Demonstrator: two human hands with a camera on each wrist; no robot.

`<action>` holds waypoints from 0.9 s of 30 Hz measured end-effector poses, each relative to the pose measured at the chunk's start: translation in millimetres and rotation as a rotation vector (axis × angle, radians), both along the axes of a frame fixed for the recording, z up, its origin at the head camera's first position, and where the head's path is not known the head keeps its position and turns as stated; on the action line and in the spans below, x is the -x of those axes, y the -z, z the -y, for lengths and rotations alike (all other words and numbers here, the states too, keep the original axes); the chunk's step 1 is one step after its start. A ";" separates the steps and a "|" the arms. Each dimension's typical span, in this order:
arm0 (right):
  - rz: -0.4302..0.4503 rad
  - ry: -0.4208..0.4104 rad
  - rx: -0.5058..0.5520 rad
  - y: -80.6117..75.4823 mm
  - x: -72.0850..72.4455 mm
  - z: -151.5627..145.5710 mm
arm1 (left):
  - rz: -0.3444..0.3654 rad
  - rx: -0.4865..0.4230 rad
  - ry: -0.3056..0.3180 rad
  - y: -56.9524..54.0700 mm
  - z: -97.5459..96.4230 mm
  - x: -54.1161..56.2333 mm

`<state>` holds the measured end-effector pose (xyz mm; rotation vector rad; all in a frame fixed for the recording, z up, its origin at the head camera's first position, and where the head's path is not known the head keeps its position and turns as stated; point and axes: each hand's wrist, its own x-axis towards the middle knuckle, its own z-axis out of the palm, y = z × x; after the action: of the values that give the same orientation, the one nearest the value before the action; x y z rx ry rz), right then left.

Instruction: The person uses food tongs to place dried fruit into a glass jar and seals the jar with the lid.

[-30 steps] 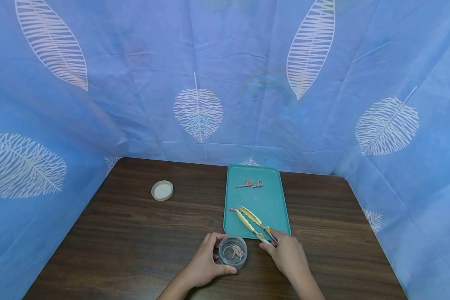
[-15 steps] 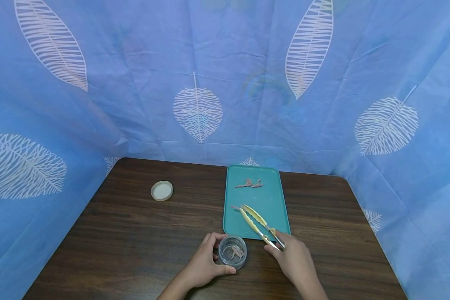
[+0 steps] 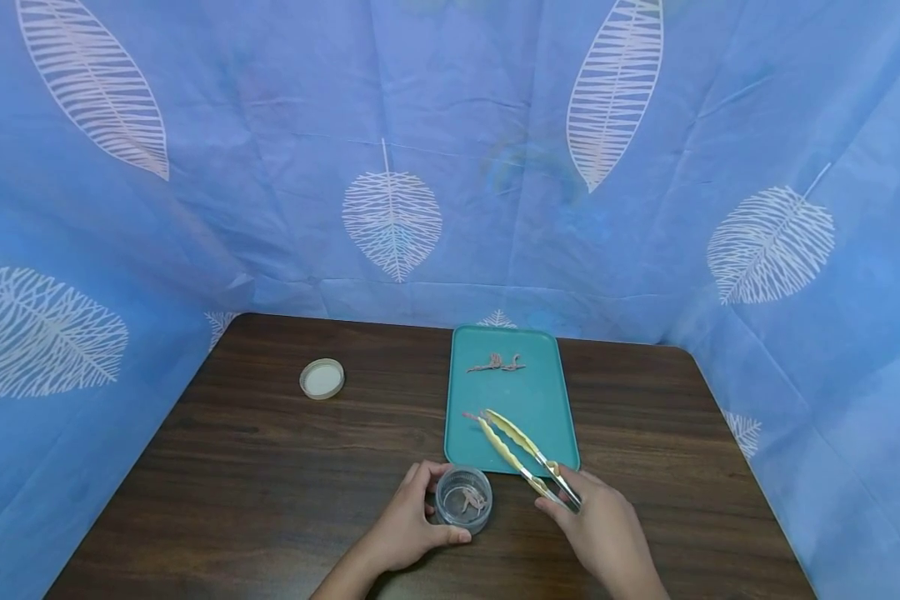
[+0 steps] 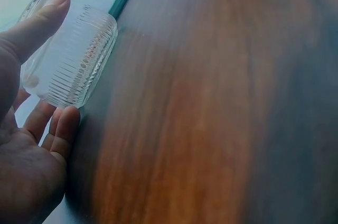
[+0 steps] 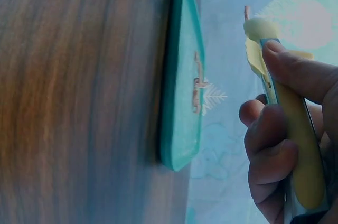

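Note:
My left hand [image 3: 408, 525] holds a clear ribbed jar [image 3: 450, 508] upright on the table, thumb on the near side and fingers around the far side. A few pinkish, worm-like strips [image 3: 473, 500] lie inside the jar. My right hand [image 3: 607, 525] grips yellow-and-silver tongs [image 3: 504, 451] by the handle end. Their tips pinch one thin pinkish strip [image 3: 470, 415] over the teal tray [image 3: 543, 396]. In the right wrist view, the thumb presses the yellow grip of the tongs [image 5: 296, 123] and the fingers curl round it. More pinkish strips [image 3: 495, 364] lie on the tray's far part.
A round lid [image 3: 322, 379] with a white inside lies on the dark wooden table [image 3: 270, 467], left of the tray. Blue cloth [image 3: 270, 208] with white leaf prints hangs behind and at both sides of the table.
My right hand has drawn slightly nearer and to the right, and the tongs' tips with the strip have shifted a little right. My left hand stays on the jar.

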<state>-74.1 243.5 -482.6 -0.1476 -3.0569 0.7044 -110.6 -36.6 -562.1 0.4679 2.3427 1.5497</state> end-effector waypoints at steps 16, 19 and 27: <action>0.005 -0.082 -0.079 -11.9 -32.5 -11.7 | -0.032 0.007 0.007 2.3 -0.5 0.0; 0.019 -0.100 -0.091 -11.9 -36.1 -14.2 | -0.038 -0.001 0.004 1.0 -1.1 0.0; 0.057 -0.144 -0.092 -8.0 -42.8 -19.2 | -0.017 0.001 0.006 0.8 -0.5 -0.5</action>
<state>-31.2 262.6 -474.6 0.0552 -3.1720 0.5721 -110.1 -36.1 -562.9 0.4892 2.3522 1.5476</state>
